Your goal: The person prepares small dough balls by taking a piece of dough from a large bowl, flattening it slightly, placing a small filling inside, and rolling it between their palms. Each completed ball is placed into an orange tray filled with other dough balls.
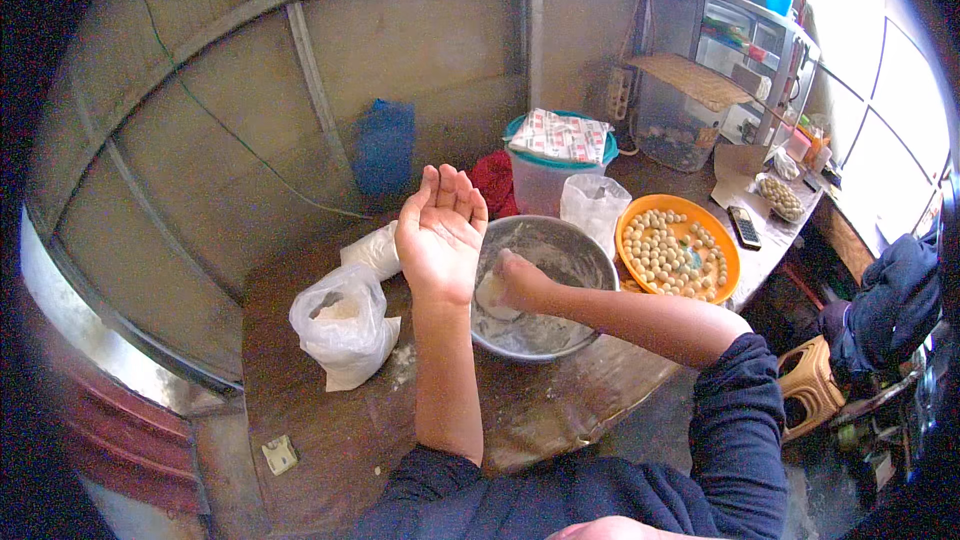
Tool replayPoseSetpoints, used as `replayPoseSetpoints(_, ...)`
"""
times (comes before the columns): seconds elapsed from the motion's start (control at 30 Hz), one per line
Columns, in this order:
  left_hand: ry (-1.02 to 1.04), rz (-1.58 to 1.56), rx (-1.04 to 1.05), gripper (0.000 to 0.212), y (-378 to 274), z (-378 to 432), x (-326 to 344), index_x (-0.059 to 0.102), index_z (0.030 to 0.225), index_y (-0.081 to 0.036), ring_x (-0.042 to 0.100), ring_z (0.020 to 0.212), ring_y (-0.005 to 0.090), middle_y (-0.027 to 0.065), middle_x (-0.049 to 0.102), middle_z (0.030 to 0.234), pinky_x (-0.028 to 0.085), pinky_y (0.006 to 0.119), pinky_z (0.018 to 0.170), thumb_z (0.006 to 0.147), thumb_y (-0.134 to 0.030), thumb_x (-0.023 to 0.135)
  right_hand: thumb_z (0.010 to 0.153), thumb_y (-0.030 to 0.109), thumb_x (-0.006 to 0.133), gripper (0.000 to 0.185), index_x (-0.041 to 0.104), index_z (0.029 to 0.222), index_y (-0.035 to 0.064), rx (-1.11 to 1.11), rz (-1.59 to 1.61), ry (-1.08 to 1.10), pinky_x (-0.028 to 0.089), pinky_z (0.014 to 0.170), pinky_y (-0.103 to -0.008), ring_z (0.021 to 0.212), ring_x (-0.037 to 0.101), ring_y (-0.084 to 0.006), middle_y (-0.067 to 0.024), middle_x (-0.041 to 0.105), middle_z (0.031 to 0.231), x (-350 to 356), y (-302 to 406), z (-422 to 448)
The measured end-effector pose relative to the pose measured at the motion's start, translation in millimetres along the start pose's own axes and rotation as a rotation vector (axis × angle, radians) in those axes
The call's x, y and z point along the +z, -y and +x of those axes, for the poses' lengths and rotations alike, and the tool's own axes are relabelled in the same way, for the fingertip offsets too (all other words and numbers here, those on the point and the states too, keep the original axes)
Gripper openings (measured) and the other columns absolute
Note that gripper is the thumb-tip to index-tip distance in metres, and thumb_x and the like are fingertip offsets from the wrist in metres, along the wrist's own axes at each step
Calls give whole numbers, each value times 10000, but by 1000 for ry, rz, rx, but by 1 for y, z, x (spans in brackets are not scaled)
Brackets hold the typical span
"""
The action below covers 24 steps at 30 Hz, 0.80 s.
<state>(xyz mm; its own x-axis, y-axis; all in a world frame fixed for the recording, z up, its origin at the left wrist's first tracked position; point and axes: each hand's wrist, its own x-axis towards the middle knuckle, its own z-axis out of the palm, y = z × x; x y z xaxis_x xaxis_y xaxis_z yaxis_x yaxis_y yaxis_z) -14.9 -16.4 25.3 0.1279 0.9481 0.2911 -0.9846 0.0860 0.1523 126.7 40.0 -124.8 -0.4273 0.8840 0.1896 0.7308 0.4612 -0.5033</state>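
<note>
My left hand (442, 236) is raised palm up beside the left rim of a metal bowl, with nothing in it and its fingers slightly curled. Inside the floury metal bowl (577, 262), my right hand (521, 281) presses on a lump of pale dough (495, 298); its fingertips are partly hidden. To the left stand an opened plastic bag of white powder (341, 337) and a second white bag (373, 251) behind it. Right of the bowl lies an orange round tray (731, 270) with several small dough balls (652, 244) spread over it.
A lidded plastic bucket (536, 184) with a printed packet (561, 136) on top stands behind the bowl, near a translucent plastic bag (596, 202). A keypad phone (744, 227) and a plate of balls (780, 197) lie at right. A small packet (280, 455) rests at the wooden table's left.
</note>
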Motion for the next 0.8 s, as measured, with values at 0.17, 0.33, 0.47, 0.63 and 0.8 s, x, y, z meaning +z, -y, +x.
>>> replayPoseSetpoints(0.17, 14, 19, 14, 143, -2, -1, -3, 596, 975, -106, 579, 941, 165, 23, 628, 999, 434, 342, 864, 865, -166, 528, 638, 165, 721, 291, 614, 857, 6, -186, -231, 66, 476, 767, -439, 878, 580, -377, -214, 598, 860, -20, 30, -7)
replayPoseSetpoints(0.33, -30, 208, 44, 193, 0, -3, 4, 560, 1048, -91, 568, 967, 165, 47, 617, 1032, 425, 342, 876, 880, -176, 518, 675, 91, 674, 147, 628, 766, -15, -240, -146, 61, 497, 638, -404, 664, 614, -333, -174, 638, 722, -40, 41, -9)
replayPoseSetpoints(0.47, -30, 1000, 342, 240, 11, 2, 8, 522, 1103, -71, 542, 1014, 162, 67, 586, 1096, 387, 330, 917, 893, -187, 523, 711, 78, 683, 157, 645, 828, -20, -118, 243, -132, 488, 609, -342, 639, 618, -181, -125, 653, 717, -89, 63, -12)
replayPoseSetpoints(0.63, 334, 1933, 589, 486, 17, 3, -5, 449, 1226, -70, 394, 1211, 308, 146, 431, 1294, 300, 403, 1028, 808, -213, 652, 758, 98, 685, 191, 655, 889, -37, -73, 462, -483, 505, 641, -291, 701, 626, -134, -102, 674, 783, -141, 63, -16)
replayPoseSetpoints(0.8, 438, 2015, 495, 799, 27, -5, 8, 368, 1295, -86, 355, 1247, 343, 158, 367, 1352, 298, 426, 1040, 627, -177, 795, 755, 87, 687, 202, 657, 911, -38, -80, 656, -532, 506, 672, -277, 730, 631, -131, -97, 683, 814, -152, 72, -29)
